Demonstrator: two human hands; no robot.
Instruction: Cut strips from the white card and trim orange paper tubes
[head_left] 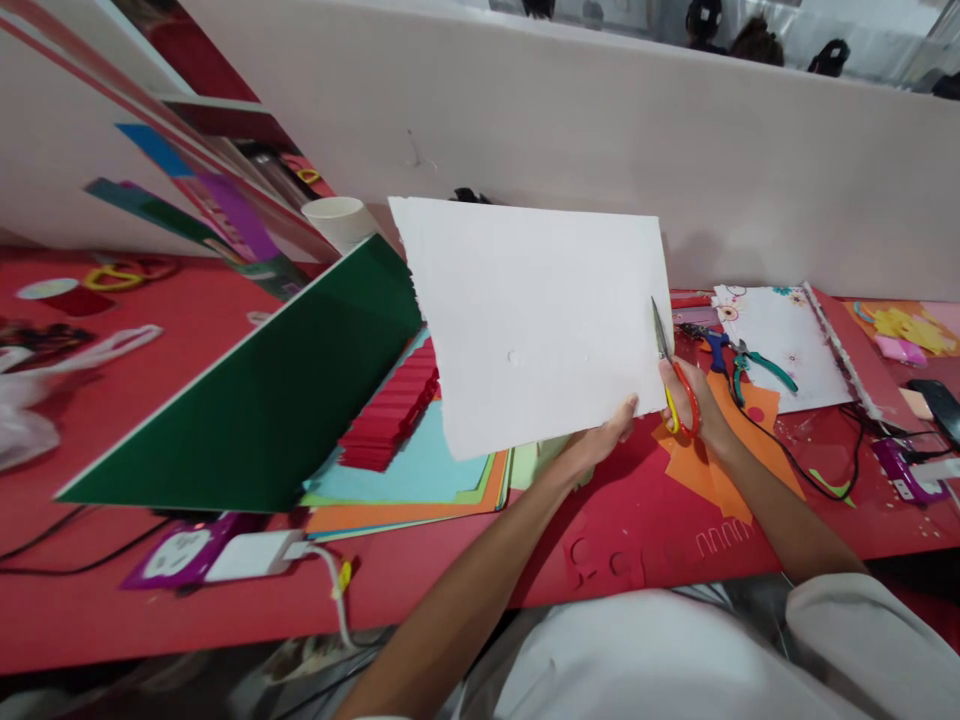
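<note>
A large white sheet (536, 320) with a ragged left edge is held up above the desk. My left hand (611, 428) grips it at the lower right edge, fingers closed with most of them behind the sheet. At its right side, my right hand (686, 395) is closed on scissors (684, 400) with one red and one yellow handle loop. The blades point up and overlap the sheet's right edge; I cannot tell whether they touch it. Below the sheet lie pleated red paper (394, 412) and a stack of coloured paper (420, 515).
A green board (247, 410) leans at the left, near a white cup (341, 222). Teal pliers (765, 368), a blue-handled tool (718, 350), orange paper (705, 465) and a flower-patterned sheet (795, 340) lie at right. Power strips (184, 552) and cables edge the red desk.
</note>
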